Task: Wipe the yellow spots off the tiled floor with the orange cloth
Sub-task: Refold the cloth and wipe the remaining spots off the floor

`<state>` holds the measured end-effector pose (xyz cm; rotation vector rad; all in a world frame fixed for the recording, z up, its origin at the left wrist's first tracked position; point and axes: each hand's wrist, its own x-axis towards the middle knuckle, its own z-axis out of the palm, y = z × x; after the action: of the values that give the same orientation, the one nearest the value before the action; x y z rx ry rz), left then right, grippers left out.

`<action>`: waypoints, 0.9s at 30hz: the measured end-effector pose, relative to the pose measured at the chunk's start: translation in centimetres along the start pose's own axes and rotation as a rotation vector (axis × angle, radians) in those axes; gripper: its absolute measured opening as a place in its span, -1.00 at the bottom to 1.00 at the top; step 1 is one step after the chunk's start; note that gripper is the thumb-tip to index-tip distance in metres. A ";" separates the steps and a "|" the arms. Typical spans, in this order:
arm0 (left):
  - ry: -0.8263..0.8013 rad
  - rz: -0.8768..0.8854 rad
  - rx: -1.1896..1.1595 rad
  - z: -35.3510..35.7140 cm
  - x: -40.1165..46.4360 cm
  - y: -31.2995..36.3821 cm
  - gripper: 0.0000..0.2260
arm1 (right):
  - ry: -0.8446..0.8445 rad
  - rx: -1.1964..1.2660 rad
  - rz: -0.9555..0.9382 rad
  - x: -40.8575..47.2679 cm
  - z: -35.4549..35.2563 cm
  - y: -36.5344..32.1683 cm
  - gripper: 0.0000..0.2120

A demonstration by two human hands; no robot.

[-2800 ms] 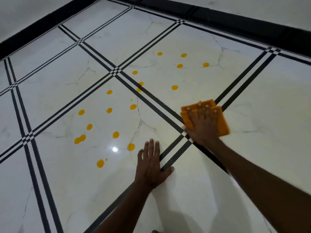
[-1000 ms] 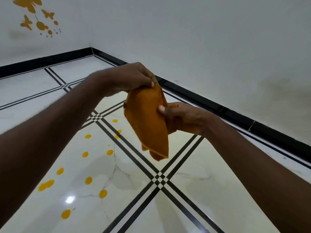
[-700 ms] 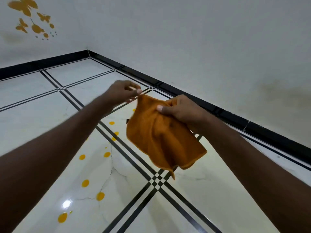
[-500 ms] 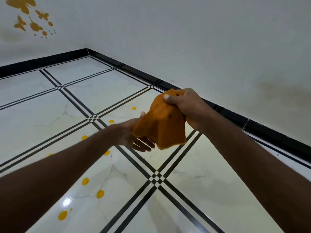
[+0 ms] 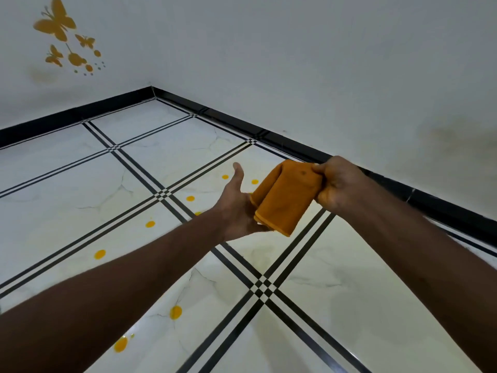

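The orange cloth [image 5: 285, 197] is folded into a thick pad and held in the air above the floor. My right hand [image 5: 338, 184] pinches its upper right edge. My left hand [image 5: 239, 208] lies palm up under the cloth's lower left side, fingers spread, thumb raised; the cloth rests against the palm. Several yellow spots mark the glossy white tiled floor [image 5: 336, 305] below and to the left, among them a spot [image 5: 175, 311] near my left forearm, another [image 5: 99, 254] further left, and one [image 5: 190, 198] beyond my left hand.
Black double lines cross the tiles and meet at a junction [image 5: 262, 288]. A black skirting board [image 5: 282, 141] runs along the white walls, which meet in a corner at the back. Orange butterfly stickers [image 5: 57, 21] decorate the left wall.
The cloth was lifted off the floor, shaken out between both hands and folded into a pad. My left hand let go of its corner and now lies open beneath it.
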<state>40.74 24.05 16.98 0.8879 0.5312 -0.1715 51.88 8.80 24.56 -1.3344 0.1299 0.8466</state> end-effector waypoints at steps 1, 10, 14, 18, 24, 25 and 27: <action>0.039 0.050 0.044 1.0 0.4 0.2 -0.16 | 0.019 -0.021 0.034 0.1 0.0 0.3 -0.90; 0.477 0.384 0.369 3.7 0.4 3.9 -0.59 | 0.049 -0.365 -0.063 1.9 -1.7 0.6 -0.73; 0.530 0.329 0.576 3.1 -1.1 5.5 -0.44 | 0.041 -0.456 -0.278 1.9 -2.5 0.3 -0.69; 0.371 0.247 0.782 2.2 -3.8 7.3 -0.42 | -0.177 -0.552 -0.403 0.9 -3.3 -0.5 -0.76; 0.351 0.280 1.008 1.2 -6.0 7.5 -0.67 | -0.276 -0.821 -0.476 0.4 -3.6 -0.1 -0.81; 0.386 0.278 1.029 0.6 -5.8 6.8 -0.68 | -0.272 -0.860 -0.470 0.9 -3.3 0.5 -0.85; 0.446 0.269 1.027 -0.7 -5.1 5.1 -0.69 | -0.272 -0.964 -0.446 2.0 -2.7 1.7 -0.88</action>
<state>37.94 27.45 22.72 2.0166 0.7368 0.0183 53.28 7.37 21.40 -2.0034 -0.8609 0.7047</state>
